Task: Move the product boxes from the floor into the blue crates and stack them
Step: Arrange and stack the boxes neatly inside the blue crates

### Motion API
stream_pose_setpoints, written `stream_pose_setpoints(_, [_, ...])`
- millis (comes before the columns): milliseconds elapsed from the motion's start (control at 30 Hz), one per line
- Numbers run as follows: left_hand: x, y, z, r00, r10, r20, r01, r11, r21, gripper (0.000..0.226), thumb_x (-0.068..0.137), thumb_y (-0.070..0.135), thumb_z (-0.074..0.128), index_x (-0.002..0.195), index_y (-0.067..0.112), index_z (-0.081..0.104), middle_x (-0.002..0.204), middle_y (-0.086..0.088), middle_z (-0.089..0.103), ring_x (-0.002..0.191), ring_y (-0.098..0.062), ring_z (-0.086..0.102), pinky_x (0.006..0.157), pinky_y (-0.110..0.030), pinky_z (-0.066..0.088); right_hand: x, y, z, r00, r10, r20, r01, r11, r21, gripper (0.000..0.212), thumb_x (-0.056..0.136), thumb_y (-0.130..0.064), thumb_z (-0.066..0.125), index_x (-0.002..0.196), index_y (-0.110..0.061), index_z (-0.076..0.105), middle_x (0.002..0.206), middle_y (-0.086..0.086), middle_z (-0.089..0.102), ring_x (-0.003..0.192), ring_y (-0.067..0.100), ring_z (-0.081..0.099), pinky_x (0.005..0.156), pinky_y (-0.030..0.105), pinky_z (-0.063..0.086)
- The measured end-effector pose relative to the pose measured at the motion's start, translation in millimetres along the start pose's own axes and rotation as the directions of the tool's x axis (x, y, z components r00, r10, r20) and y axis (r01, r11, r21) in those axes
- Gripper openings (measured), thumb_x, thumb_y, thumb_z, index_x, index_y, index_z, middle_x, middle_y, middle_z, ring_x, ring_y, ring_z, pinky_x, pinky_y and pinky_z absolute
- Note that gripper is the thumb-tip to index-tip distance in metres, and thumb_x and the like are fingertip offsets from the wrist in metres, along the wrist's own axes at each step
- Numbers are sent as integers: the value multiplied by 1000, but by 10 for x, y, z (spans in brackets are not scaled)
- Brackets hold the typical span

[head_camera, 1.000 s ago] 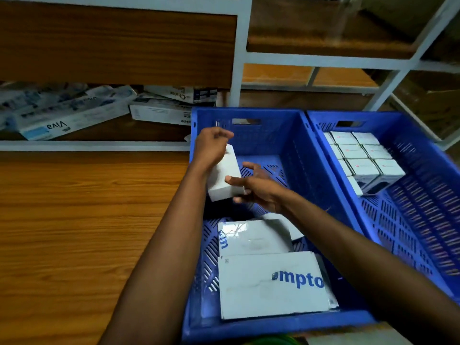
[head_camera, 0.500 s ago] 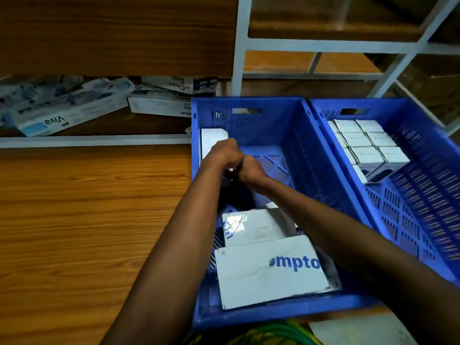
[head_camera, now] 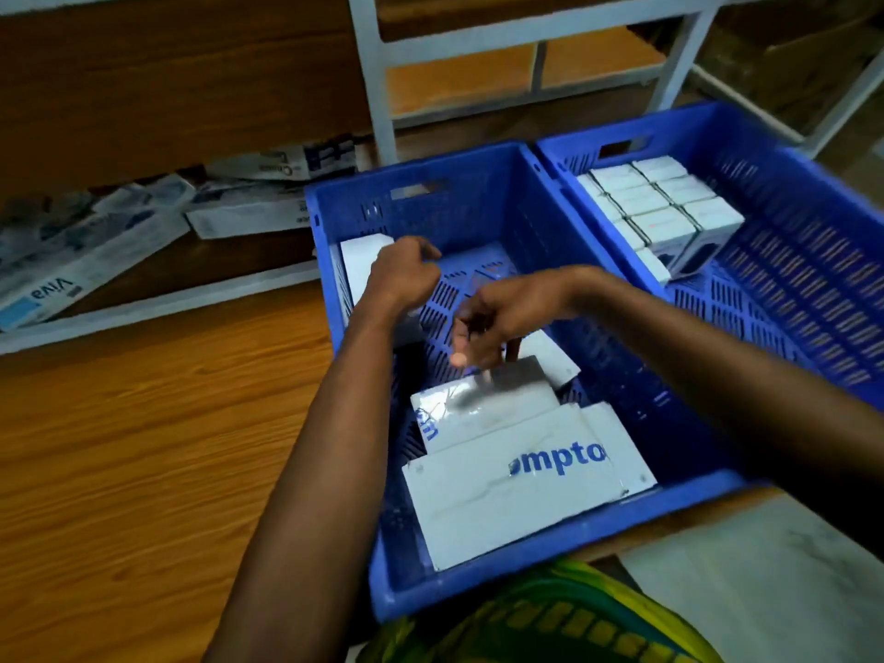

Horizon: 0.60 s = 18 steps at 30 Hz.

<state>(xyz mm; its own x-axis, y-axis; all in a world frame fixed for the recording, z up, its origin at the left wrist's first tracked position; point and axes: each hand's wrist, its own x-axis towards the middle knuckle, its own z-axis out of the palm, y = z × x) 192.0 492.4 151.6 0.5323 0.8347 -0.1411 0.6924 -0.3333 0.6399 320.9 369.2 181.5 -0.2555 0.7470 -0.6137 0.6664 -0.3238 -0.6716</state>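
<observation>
— Left grip (head_camera: pixel 406 275)?
— Clenched on small white box (head_camera: pixel 362 260), upright against crate (head_camera: pixel 483 208) wall, just left of it.
— Right grip (head_camera: pixel 497 323)?
— Released, fingers loose, nothing held, hovering with flat boxes (head_camera: pixel 478 500) just below.

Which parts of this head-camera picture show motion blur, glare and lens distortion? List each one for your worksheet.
Head view: the right hand is smeared by motion blur, its outline ghosted; head view: glare whitens the film-wrapped flat box beneath it; head view: the right blue crate has slots that streak toward the frame edge; head view: the white shelf frame leans, bent by the wide-angle lens.
</observation>
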Motion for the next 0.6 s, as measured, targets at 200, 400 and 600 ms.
stream_pose_setpoints(200, [19, 104, 62, 996, 80, 34, -78, 996, -45, 33, 80, 3, 54, 98, 22, 75, 113, -5, 75, 111, -23, 67, 96, -39, 55, -237, -138, 414, 944, 103, 313, 19, 931, -364, 58, 66, -53, 91, 113, -32, 64, 98, -3, 70, 81, 10, 61, 87, 37, 57])
stream_pose_setpoints(400, [-7, 146, 125, 991, 126, 45, -124, 992, -33, 29, 82, 4, 58, 102, 15, 76, 112, -6, 75, 111, -19, 66, 97, -36, 53, -188, -248, 469, 953, 31, 300, 100, 905, -414, 56, 59, -57, 93, 102, -28, 72, 84, -6, 72, 75, 10, 64, 79, 31, 58])
stream_pose_setpoints(600, [-47, 235, 95, 980, 173, 102, -136, 946, -294, 17, 96, 14, 61, 106, 15, 74, 92, -7, 78, 80, -11, 70, 73, -29, 54, -403, -36, -1, 992, -126, 27, 128, 988, -81, 34, 67, -30, 94, 96, -20, 81, 83, -9, 76, 71, 0, 64, 66, 14, 48])
